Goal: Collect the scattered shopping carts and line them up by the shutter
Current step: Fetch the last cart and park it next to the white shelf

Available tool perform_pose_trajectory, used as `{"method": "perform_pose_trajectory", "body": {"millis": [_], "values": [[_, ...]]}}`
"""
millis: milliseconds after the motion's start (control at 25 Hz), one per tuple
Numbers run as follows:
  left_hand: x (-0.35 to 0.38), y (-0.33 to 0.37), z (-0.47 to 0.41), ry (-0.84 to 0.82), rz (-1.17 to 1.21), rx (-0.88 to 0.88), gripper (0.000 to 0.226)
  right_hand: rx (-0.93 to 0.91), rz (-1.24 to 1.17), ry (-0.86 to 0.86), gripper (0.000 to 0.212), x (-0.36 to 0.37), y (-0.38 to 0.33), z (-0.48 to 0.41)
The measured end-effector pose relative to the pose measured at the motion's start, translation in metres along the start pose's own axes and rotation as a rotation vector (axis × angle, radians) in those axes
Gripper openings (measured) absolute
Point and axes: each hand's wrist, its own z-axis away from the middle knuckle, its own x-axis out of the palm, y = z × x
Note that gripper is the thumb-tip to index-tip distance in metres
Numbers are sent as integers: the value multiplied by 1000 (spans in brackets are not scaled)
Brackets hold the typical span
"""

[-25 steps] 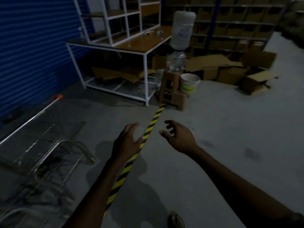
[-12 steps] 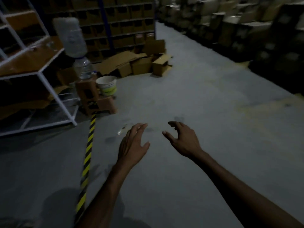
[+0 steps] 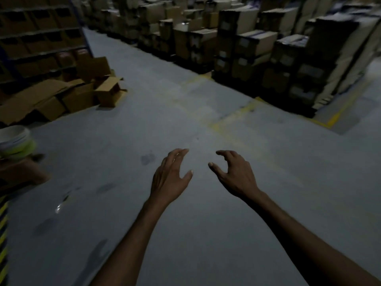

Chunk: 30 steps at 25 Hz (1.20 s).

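Head view: dim and a bit blurred. Both your forearms reach fwd over the grey floor [image 3: 195, 244]. The hands are side by side near frame centre, apart from each other and touching nothing. Your left hand [image 3: 169, 178] shows its back, fingers near straight and close together, thumb splayed toward the right: grip wide, holding nothing. Your right hand [image 3: 237, 176] has fingers loosely hooked downward and the thumb pointing at the left hand, w/ a clear gap btwn thumb and fingertips: grip also wide, holding nothing.

As for the carts and the shutter, you can't place either from this frame.

Left side: cardboard boxes [image 3: 107, 91] sit on the floor, one w/ flaps hanging open, beside flattened cardboard [image 3: 35, 98] lying over more boxes. Behind them stands a shelving rack [image 3: 41, 38] w/ blue uprights, its shelves filled w/ brown cartons. At the left edge is a white bucket [image 3: 15, 141] w/ a green band. Just below it is a brownish shape [image 3: 22, 174], poss. a stool, too blurred to tell. Yellow-black striped tape [image 3: 3, 234] runs along the bottom-left edge.

Right and bg: stacked cartons [image 3: 253, 50] in tall blocks line the far side of an aisle that runs off to the top left. Faded yellow lines [image 3: 237, 115] mark the floor in front of those stacks. Dark smudges [image 3: 147, 158] sit on the floor just left of your left hand, and a small shiny spot [image 3: 58, 208] lies further left.
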Motion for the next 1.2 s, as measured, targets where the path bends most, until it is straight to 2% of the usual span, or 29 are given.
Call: {"method": "perform_pose_trajectory", "body": {"millis": [520, 800, 1080, 1200], "values": [[211, 198, -253, -225, 177, 445, 65, 451, 142, 323, 52, -142, 238, -74], [304, 314, -348, -328, 255, 661, 67, 655, 227, 488, 57, -222, 344, -109], [423, 438, -413, -382, 274, 744, 77, 710, 190, 535, 67, -292, 502, -133], [480, 497, -444, -395, 291, 715, 76, 720, 180, 522, 69, -333, 578, -147]]}}
